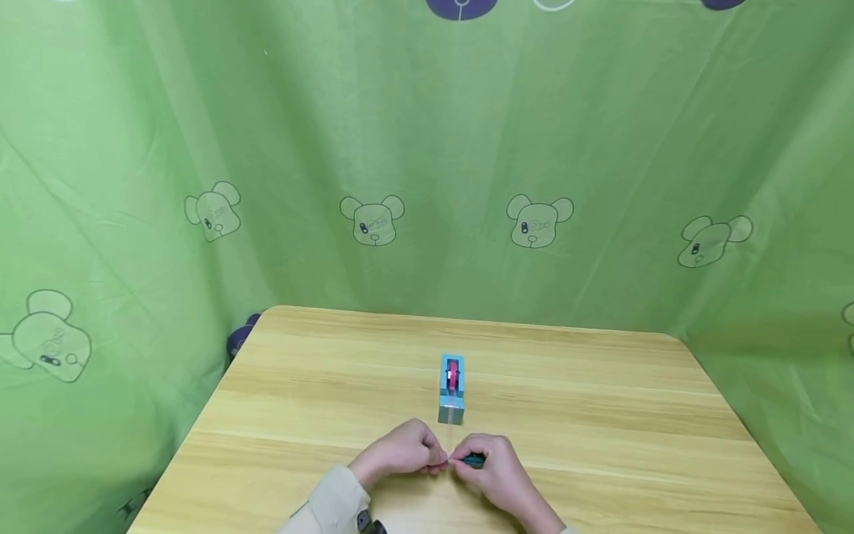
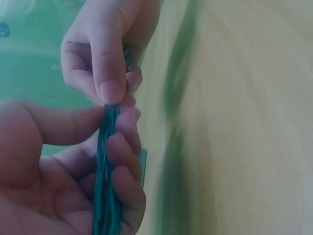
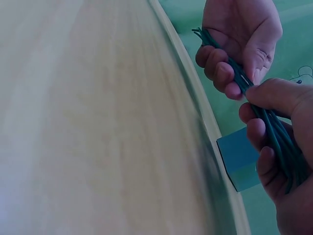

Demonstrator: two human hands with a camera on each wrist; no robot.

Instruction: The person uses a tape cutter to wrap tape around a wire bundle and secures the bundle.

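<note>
Both hands meet low over the middle of the wooden table [image 1: 600, 415], near its front edge. Between them runs a thin bundle of green wires [image 1: 472, 460]. My left hand [image 1: 437, 456] pinches one end of the bundle, and my right hand [image 1: 460, 461] curls round the other end. In the left wrist view the green wires [image 2: 105, 171] pass through the left hand [image 2: 110, 129], with the right hand [image 2: 117, 93] pinching them just above. In the right wrist view the right hand [image 3: 257, 110] grips the wires [image 3: 279, 142] and the left hand [image 3: 234, 81] holds them beyond.
A small blue tape dispenser [image 1: 451, 386] with a pink roll stands on the table just beyond the hands; its blue body [image 3: 239, 159] shows in the right wrist view. Green printed cloth [image 1: 427, 148] hangs behind and at both sides of the table.
</note>
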